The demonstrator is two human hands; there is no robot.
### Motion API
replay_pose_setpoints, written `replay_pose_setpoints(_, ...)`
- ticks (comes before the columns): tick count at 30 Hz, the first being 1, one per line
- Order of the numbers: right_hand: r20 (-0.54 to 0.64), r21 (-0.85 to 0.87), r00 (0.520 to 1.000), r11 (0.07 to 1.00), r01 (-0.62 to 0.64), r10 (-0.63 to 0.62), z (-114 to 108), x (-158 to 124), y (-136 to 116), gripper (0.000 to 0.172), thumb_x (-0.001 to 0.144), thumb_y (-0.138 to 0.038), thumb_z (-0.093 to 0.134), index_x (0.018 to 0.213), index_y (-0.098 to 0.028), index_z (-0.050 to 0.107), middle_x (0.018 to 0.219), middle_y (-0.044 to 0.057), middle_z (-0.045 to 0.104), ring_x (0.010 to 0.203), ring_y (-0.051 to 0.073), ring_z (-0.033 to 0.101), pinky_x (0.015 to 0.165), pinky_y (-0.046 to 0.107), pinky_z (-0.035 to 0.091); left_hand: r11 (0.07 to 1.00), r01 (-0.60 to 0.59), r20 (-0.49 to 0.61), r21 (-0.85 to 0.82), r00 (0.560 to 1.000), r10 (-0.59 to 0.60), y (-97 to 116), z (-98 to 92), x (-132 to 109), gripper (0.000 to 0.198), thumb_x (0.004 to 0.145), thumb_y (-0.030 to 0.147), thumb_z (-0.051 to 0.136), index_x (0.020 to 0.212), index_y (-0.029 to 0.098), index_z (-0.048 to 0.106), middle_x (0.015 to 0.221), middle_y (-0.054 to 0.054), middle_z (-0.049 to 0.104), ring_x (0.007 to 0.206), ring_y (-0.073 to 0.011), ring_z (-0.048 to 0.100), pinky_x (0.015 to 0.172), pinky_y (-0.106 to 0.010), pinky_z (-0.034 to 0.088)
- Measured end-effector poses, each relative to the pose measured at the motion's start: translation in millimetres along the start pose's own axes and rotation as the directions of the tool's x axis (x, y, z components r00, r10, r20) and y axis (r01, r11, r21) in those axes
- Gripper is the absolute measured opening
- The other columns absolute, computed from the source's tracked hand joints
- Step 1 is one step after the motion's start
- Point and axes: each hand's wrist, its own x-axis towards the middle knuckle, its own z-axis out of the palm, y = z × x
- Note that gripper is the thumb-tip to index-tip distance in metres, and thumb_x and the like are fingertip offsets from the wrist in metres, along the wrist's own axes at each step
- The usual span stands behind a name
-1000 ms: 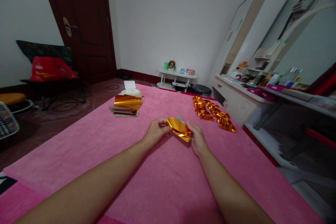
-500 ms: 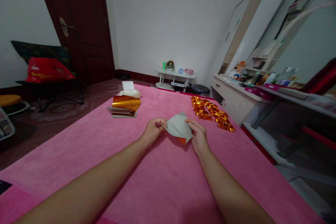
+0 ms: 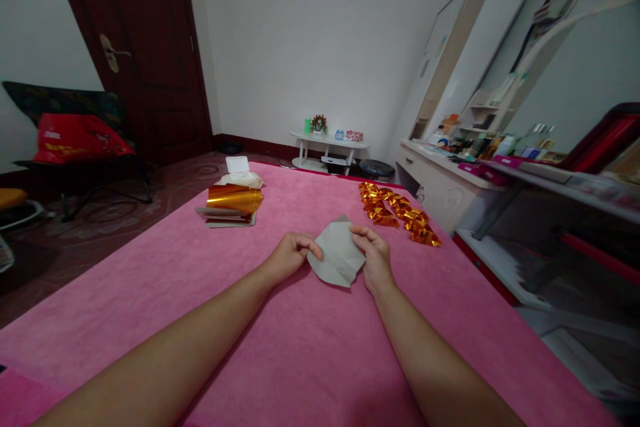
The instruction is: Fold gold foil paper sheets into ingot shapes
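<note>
Between my hands is a sheet of foil paper point(image 3: 336, 257), its dull grey side facing me and creases running across it. My left hand point(image 3: 290, 255) pinches its left edge between thumb and fingers. At the opposite edge my right hand point(image 3: 374, 255) grips the sheet, with the thumb at the upper right. Left of them lies a stack of gold foil sheets point(image 3: 234, 200), grey-backed and slightly curled. Folded gold foil pieces point(image 3: 400, 210) rest in two rows at the right.
A white packet with a raised lid point(image 3: 237, 165) sits behind the stack. Pink cloth point(image 3: 280, 360) covers the surface under my arms. Beyond it stand a low white table point(image 3: 327, 141), a dressing table point(image 3: 440, 180) at right and a chair with a red bag point(image 3: 80, 139) at left.
The orange-gold corner that showed at the sheet's lower edge is gone from sight, and the grey side now lies flatter towards me. My view has turned slightly right.
</note>
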Motion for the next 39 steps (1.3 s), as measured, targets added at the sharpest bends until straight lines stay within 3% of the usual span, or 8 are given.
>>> replay_pose_setpoints(4, 0.019, -0.011, 1.0, 1.0, 0.008, -0.008, 0.1, -1.2, -0.6, 0.02, 0.059, -0.027, 0.07, 0.078, -0.02, 0.068, 0.063, -0.002, 0.063, 0.055, 0.013, 0.052, 0.051, 0.024, 0.036, 0.995, 0.029, 0.108, 0.092, 0.993, -0.039, 10.4, -2.3, -4.9, 0.024, 0.066, 0.015, 0.053, 0.072, 0.014, 0.075, 0.07, -0.005, 0.067, 0.054, -0.0112, 0.052, 0.052, -0.021, 0.037)
replay_pose_setpoints(10, 0.095, -0.037, 0.995, 0.999, 0.027, -0.023, 1.6, -4.0, -1.2, 0.016, 0.062, -0.025, 0.069, 0.076, -0.019, 0.068, 0.061, -0.003, 0.06, 0.054, 0.011, 0.048, 0.051, 0.023, 0.034, 0.998, 0.027, 0.124, 0.063, 0.992, -0.034, 18.2, -1.4, -10.5, 0.044, 0.083, 0.043, 0.05, 0.065, 0.011, 0.074, 0.065, -0.01, 0.065, 0.059, -0.0154, 0.055, 0.055, -0.024, 0.039)
replay_pose_setpoints(14, 0.144, -0.051, 0.989, 0.998, 0.033, -0.025, 1.6, -4.7, -0.3, 0.015, 0.064, -0.025, 0.069, 0.078, -0.019, 0.068, 0.065, -0.003, 0.061, 0.056, 0.011, 0.049, 0.052, 0.022, 0.035, 0.99, 0.093, 0.124, 0.106, 0.987, -0.106, 9.7, -0.9, -7.2, 0.024, 0.068, 0.036, 0.071, 0.074, 0.012, 0.074, 0.065, -0.006, 0.066, 0.055, -0.0125, 0.054, 0.053, -0.022, 0.039)
replay_pose_setpoints(19, 0.164, -0.049, 0.986, 0.998, 0.042, -0.034, 1.9, -4.4, 0.5, 0.022, 0.065, -0.026, 0.07, 0.085, -0.019, 0.068, 0.07, -0.002, 0.063, 0.059, 0.012, 0.052, 0.054, 0.023, 0.038, 0.986, 0.164, 0.139, 0.037, 0.976, -0.168, -0.9, -0.8, -4.8, 0.035, 0.062, 0.026, 0.076, 0.094, 0.014, 0.072, 0.081, -0.007, 0.071, 0.064, -0.0148, 0.062, 0.062, -0.025, 0.046)
replay_pose_setpoints(25, 0.161, -0.026, 0.984, 0.997, 0.077, -0.072, 3.6, -5.9, -2.8, 0.029, 0.066, -0.027, 0.069, 0.095, -0.023, 0.07, 0.091, 0.001, 0.069, 0.077, 0.016, 0.06, 0.068, 0.026, 0.044, 0.987, 0.142, -0.003, -0.077, 0.99, -0.143, -1.6, -0.3, -3.9, 0.038, 0.057, 0.022, 0.079, 0.094, 0.015, 0.072, 0.086, -0.007, 0.072, 0.067, -0.0154, 0.064, 0.064, -0.025, 0.048)
replay_pose_setpoints(29, 0.214, -0.075, 0.977, 0.997, 0.031, -0.015, 3.8, -6.4, -2.3, 0.03, 0.068, -0.031, 0.07, 0.097, -0.023, 0.071, 0.092, 0.002, 0.07, 0.079, 0.018, 0.061, 0.069, 0.027, 0.045, 0.988, 0.083, -0.148, -0.134, 0.984, -0.103, 0.4, 0.6, -1.0, 0.04, 0.054, 0.021, 0.08, 0.092, 0.013, 0.072, 0.084, -0.008, 0.072, 0.065, -0.0155, 0.063, 0.062, -0.026, 0.048)
replay_pose_setpoints(35, 0.303, -0.134, 0.952, 0.991, 0.007, 0.034, 5.4, -8.1, 0.1, 0.033, 0.067, -0.033, 0.072, 0.098, -0.022, 0.071, 0.092, 0.003, 0.07, 0.076, 0.018, 0.062, 0.068, 0.029, 0.048, 0.998, 0.03, -0.246, -0.058, 0.968, -0.043, -3.4, -1.1, 2.6, 0.029, 0.056, 0.019, 0.077, 0.084, 0.012, 0.072, 0.07, -0.004, 0.069, 0.058, -0.0132, 0.06, 0.056, -0.023, 0.045)
replay_pose_setpoints(39, 0.328, -0.15, 0.944, 0.988, 0.043, 0.009, 7.5, -9.6, 0.4, 0.033, 0.061, -0.026, 0.076, 0.093, -0.022, 0.073, 0.082, 0.001, 0.07, 0.065, 0.015, 0.059, 0.062, 0.027, 0.046, 0.997, -0.042, -0.319, 0.058, 0.946, 0.058, -2.3, -3.0, 3.3, 0.044, 0.059, 0.016, 0.074, 0.103, 0.016, 0.067, 0.089, -0.005, 0.069, 0.069, -0.0146, 0.06, 0.062, -0.023, 0.047)
